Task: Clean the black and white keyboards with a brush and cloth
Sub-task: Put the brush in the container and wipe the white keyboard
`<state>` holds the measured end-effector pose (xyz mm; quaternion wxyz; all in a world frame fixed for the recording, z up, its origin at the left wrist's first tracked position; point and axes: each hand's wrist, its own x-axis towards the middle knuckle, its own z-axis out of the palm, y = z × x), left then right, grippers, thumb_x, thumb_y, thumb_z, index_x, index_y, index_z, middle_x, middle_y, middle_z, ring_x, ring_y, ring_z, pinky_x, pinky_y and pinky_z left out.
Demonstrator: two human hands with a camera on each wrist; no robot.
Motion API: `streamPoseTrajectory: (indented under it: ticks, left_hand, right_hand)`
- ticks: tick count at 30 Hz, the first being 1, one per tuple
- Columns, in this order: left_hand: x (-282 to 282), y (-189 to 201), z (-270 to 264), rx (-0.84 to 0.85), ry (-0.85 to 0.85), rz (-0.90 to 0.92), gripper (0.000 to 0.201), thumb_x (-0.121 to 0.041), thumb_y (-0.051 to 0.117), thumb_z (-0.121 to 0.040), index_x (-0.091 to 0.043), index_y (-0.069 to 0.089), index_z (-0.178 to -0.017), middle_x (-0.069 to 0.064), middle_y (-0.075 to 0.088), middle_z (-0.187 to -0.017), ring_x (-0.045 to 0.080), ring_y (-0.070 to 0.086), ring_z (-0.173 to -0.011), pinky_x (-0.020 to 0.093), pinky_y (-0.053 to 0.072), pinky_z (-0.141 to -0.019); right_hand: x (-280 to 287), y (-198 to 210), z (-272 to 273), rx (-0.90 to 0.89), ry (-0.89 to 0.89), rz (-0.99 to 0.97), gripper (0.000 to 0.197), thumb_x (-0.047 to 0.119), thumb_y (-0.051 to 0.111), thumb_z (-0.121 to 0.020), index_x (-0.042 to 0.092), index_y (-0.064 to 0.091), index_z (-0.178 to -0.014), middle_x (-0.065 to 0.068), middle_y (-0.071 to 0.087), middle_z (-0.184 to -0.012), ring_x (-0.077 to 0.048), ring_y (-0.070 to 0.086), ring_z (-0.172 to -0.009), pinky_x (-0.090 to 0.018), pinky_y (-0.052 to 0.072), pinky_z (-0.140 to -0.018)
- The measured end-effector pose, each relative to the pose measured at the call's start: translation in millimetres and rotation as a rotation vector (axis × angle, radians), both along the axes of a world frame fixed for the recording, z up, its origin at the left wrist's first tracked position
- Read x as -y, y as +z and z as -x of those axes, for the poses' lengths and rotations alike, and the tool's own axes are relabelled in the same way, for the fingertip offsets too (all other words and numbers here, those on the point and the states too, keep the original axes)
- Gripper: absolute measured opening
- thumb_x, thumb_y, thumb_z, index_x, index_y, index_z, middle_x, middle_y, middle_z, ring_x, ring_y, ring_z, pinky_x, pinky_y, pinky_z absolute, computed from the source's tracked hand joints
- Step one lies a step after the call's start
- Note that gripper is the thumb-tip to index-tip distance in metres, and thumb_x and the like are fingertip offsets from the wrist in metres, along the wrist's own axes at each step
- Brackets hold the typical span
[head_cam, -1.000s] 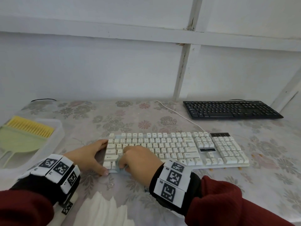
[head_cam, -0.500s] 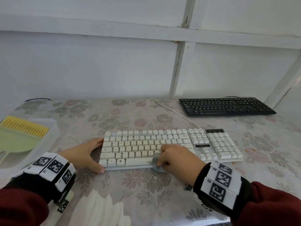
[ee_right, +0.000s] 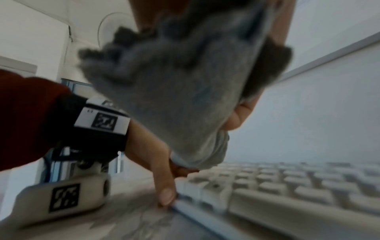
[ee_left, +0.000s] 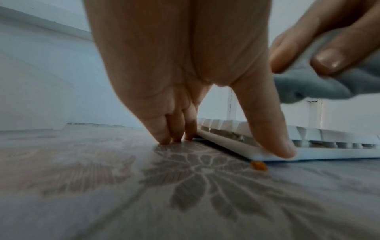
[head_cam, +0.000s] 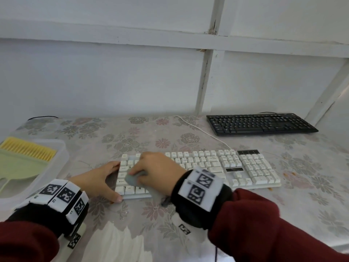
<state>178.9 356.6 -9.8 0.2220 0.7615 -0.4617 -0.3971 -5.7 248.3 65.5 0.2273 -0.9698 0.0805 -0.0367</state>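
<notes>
The white keyboard [head_cam: 217, 165] lies across the middle of the flowered table. My right hand [head_cam: 158, 171] grips a crumpled grey cloth [head_cam: 132, 179] and presses it on the keys at the keyboard's left end. In the right wrist view the cloth [ee_right: 174, 89] hangs bunched above the keys [ee_right: 287, 186]. My left hand [head_cam: 102, 178] braces the left end: its thumb [ee_left: 273, 142] presses the front corner and its straight fingers [ee_left: 174, 129] touch the table. The black keyboard [head_cam: 260, 123] sits at the back right. A green brush with yellow bristles [head_cam: 24, 154] lies at the left.
The brush rests in a clear plastic tray [head_cam: 60, 150] at the table's left edge. White folded material [head_cam: 117, 242] lies at the near edge. A white cable [head_cam: 200, 130] runs back from the white keyboard. Small orange crumbs [ee_left: 258, 165] lie by the keyboard. A white wall closes the back.
My right hand has swept the cloth from the keyboard's front middle back to the keys at its left end. The left hand has stayed at the left end.
</notes>
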Motion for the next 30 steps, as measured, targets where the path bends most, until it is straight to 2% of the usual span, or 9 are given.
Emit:
streamPoseTrajectory:
  ticks: [2, 5, 10, 13, 15, 19, 22, 26, 30]
  left_hand:
    - [0, 0, 1, 0.006, -0.01, 0.024, 0.139, -0.067, 0.084, -0.019, -0.032, 0.021, -0.138, -0.017, 0.037, -0.137, 0.004, 0.035, -0.13, 0.028, 0.028, -0.112]
    - [1, 0, 2, 0.011, -0.007, 0.029, 0.139, -0.064, 0.084, -0.017, -0.034, 0.019, -0.136, -0.022, 0.036, -0.131, 0.001, 0.035, -0.127, 0.02, 0.03, -0.105]
    - [0, -1, -1, -0.006, -0.013, 0.017, 0.142, -0.064, 0.086, -0.022, -0.03, 0.017, -0.141, -0.019, 0.032, -0.139, 0.0, 0.03, -0.132, 0.026, 0.024, -0.113]
    - [0, -1, -1, -0.021, -0.005, 0.006, 0.146, -0.064, 0.086, -0.022, -0.027, 0.016, -0.144, -0.02, 0.03, -0.139, 0.001, 0.027, -0.134, 0.028, 0.023, -0.115]
    - [0, -1, -1, -0.023, -0.003, -0.002, 0.145, -0.062, 0.087, -0.023, -0.027, 0.016, -0.144, -0.02, 0.03, -0.139, 0.001, 0.026, -0.134, 0.029, 0.022, -0.115]
    - [0, -1, -1, -0.017, 0.002, -0.019, 0.146, -0.063, 0.087, -0.022, -0.027, 0.015, -0.145, -0.022, 0.03, -0.137, 0.001, 0.025, -0.134, 0.027, 0.021, -0.114]
    - [0, 0, 0, -0.013, 0.003, -0.011, 0.146, -0.065, 0.086, -0.021, -0.027, 0.017, -0.144, -0.02, 0.03, -0.139, 0.0, 0.026, -0.133, 0.027, 0.021, -0.114]
    - [0, 2, 1, 0.006, -0.006, -0.018, 0.15, -0.069, 0.083, -0.017, -0.026, 0.016, -0.144, -0.021, 0.03, -0.135, 0.0, 0.026, -0.132, 0.024, 0.022, -0.112]
    - [0, 1, 2, 0.003, -0.003, -0.005, 0.149, -0.068, 0.083, -0.017, -0.026, 0.017, -0.144, -0.02, 0.031, -0.136, 0.0, 0.028, -0.132, 0.024, 0.023, -0.112]
  right_hand:
    - [-12, -9, -14, -0.042, 0.05, 0.029, 0.023, 0.009, 0.054, -0.088, 0.007, 0.073, -0.101, -0.012, 0.053, -0.087, -0.028, 0.055, -0.088, -0.028, 0.035, -0.068]
    - [-19, -22, -14, -0.151, 0.138, 0.092, 0.028, 0.011, 0.051, -0.091, 0.013, 0.071, -0.111, -0.012, 0.052, -0.101, -0.034, 0.055, -0.098, -0.028, 0.033, -0.072]
    - [-8, -30, 2, -0.185, 0.14, 0.254, 0.032, 0.012, 0.046, -0.096, 0.018, 0.063, -0.123, -0.01, 0.052, -0.111, -0.032, 0.051, -0.105, -0.031, 0.033, -0.076]
    - [-2, -36, 17, -0.194, 0.128, 0.29, 0.035, 0.006, 0.049, -0.094, 0.019, 0.06, -0.125, -0.007, 0.054, -0.117, -0.031, 0.049, -0.107, -0.037, 0.046, -0.089]
    - [4, -40, 30, -0.193, 0.109, 0.291, 0.036, 0.006, 0.053, -0.093, 0.019, 0.059, -0.125, -0.004, 0.054, -0.117, -0.028, 0.048, -0.107, -0.04, 0.046, -0.095]
    - [22, -44, 54, -0.189, 0.03, 0.26, 0.027, 0.015, 0.055, -0.094, 0.021, 0.062, -0.119, 0.001, 0.055, -0.11, -0.025, 0.046, -0.102, -0.038, 0.045, -0.093]
    - [38, -43, 72, -0.155, 0.029, 0.308, 0.013, 0.017, 0.056, -0.092, 0.02, 0.067, -0.098, 0.005, 0.053, -0.094, -0.02, 0.043, -0.085, -0.031, 0.045, -0.084]
    - [57, -33, 98, -0.215, -0.035, 0.276, 0.027, 0.026, 0.047, -0.097, 0.028, 0.065, -0.117, 0.001, 0.058, -0.113, -0.021, 0.052, -0.099, -0.028, 0.043, -0.089]
    - [76, -20, 115, -0.247, -0.129, 0.196, 0.03, 0.017, 0.053, -0.093, 0.025, 0.066, -0.118, -0.001, 0.061, -0.109, -0.018, 0.055, -0.102, -0.028, 0.043, -0.087]
